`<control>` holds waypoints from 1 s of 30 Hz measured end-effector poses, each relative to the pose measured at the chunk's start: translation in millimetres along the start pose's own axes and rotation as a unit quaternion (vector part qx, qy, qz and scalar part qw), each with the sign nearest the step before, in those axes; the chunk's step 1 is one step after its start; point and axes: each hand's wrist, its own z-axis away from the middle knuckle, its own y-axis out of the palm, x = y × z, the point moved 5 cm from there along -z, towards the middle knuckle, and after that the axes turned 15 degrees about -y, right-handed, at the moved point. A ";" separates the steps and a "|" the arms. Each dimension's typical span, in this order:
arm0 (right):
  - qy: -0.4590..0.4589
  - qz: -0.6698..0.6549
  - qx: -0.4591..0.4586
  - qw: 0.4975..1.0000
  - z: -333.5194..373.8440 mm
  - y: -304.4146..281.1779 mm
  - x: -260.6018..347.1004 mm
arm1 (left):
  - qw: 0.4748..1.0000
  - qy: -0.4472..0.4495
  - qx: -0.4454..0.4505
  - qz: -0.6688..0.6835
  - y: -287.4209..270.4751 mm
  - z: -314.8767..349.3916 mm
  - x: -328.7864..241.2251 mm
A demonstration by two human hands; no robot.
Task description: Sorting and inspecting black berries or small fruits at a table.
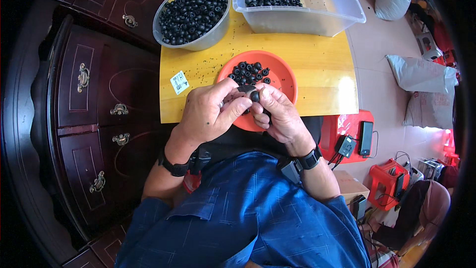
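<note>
Over an orange-red bowl [292,89], my two hands meet with their fingertips close together. A small round black part [255,96] is pinched in my right hand [281,116], between thumb and fingers. My left hand [206,114] is closed right beside it, its thumb pointing at the part. A dark flat piece [245,89] shows at the left fingertips; its kind is unclear, and the fingers cover most of it. In the bowl below lie several loose black ring-like parts [250,72] with holes, partly hidden by my hands.
On the yellow table [322,69], a round clear tub [196,44] and a rectangular clear bin [297,22] hold many black parts. A white label [179,82] and black crumbs lie near the bowl. Dark cabinets [79,79] border the left; a red stool [342,139] carries electronics at right.
</note>
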 end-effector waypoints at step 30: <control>0.024 0.028 -0.033 0.999 1.5 -3.9 -4.7 | 0.993 0.045 -0.033 -0.100 15.8 -2.6 4.2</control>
